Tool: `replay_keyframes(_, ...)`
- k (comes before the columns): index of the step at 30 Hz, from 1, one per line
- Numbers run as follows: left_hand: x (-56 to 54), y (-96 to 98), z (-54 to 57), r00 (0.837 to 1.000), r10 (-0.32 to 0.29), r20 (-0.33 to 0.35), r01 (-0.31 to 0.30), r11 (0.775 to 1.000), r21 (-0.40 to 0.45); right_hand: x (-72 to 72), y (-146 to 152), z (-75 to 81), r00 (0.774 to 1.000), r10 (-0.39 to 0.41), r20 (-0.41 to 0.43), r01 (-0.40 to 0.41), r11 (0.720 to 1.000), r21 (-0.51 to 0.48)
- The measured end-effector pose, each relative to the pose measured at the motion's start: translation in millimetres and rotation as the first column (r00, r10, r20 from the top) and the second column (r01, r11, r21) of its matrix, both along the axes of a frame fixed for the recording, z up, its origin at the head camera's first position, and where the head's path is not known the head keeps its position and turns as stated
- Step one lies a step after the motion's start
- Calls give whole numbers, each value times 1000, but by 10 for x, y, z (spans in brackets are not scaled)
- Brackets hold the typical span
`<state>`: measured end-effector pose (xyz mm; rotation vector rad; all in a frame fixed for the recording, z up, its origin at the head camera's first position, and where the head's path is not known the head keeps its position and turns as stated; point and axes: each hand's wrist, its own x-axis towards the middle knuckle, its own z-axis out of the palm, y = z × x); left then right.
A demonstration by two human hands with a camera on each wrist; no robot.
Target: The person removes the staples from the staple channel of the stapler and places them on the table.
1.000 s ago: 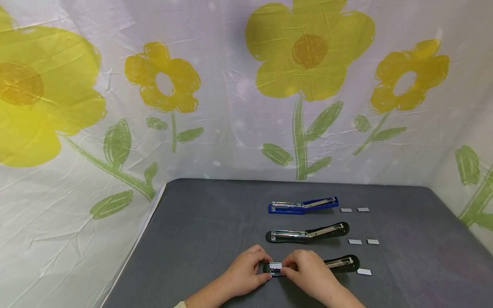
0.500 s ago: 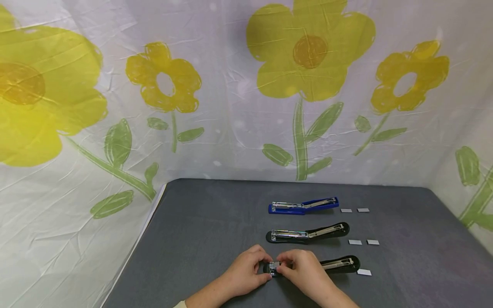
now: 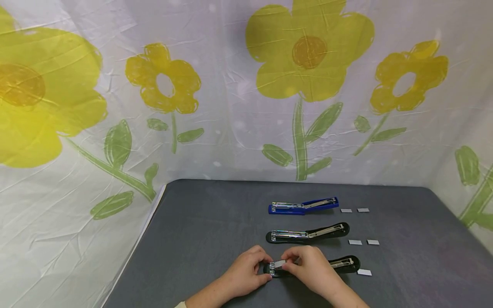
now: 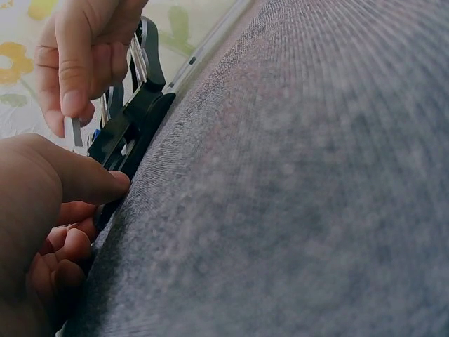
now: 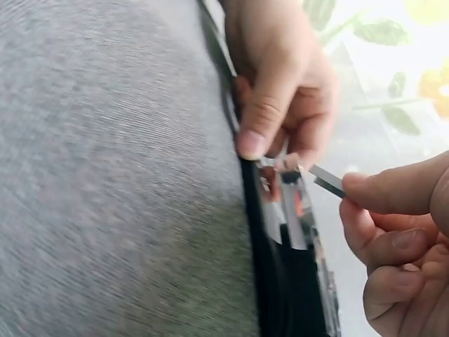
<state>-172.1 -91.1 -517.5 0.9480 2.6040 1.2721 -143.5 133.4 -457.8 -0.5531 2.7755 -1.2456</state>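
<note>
The nearest black stapler (image 3: 346, 263) lies opened out on the table, its metal channel exposed. My left hand (image 3: 246, 272) holds its left end, with the thumb on the near side and fingers on the far side. Between thumb and forefinger my right hand (image 3: 311, 270) pinches a short strip of staples (image 3: 280, 264), tilted over the channel. From the right wrist view, the strip (image 5: 327, 182) is clear of the stapler's metal channel (image 5: 289, 210). My right hand hides the stapler's middle in the head view.
Behind lie another opened black stapler (image 3: 327, 232) and an opened blue stapler (image 3: 286, 210), each with two staple strips to its right. One more staple strip (image 3: 364, 272) lies by the nearest stapler's right end. A flower-printed cloth (image 3: 231, 128) hangs behind the dark grey table (image 3: 200, 222).
My right hand moved left along the stapler, then back right and slightly up. The staple strip now shows tilted above the channel. My left hand stayed on the stapler's end.
</note>
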Motion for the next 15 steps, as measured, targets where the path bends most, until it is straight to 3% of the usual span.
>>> replay_keyframes(6, -3, 0, 5, 1000, 3, 4, -3, 1000, -3, 17, 81, 58, 999, -13, 43, 13, 1000, 0)
replay_keyframes(15, -5, -1, -25, 1000, 0, -6, 0, 1000, 7, 84, 257, 184, 998, -40, 40, 40, 999, 9)
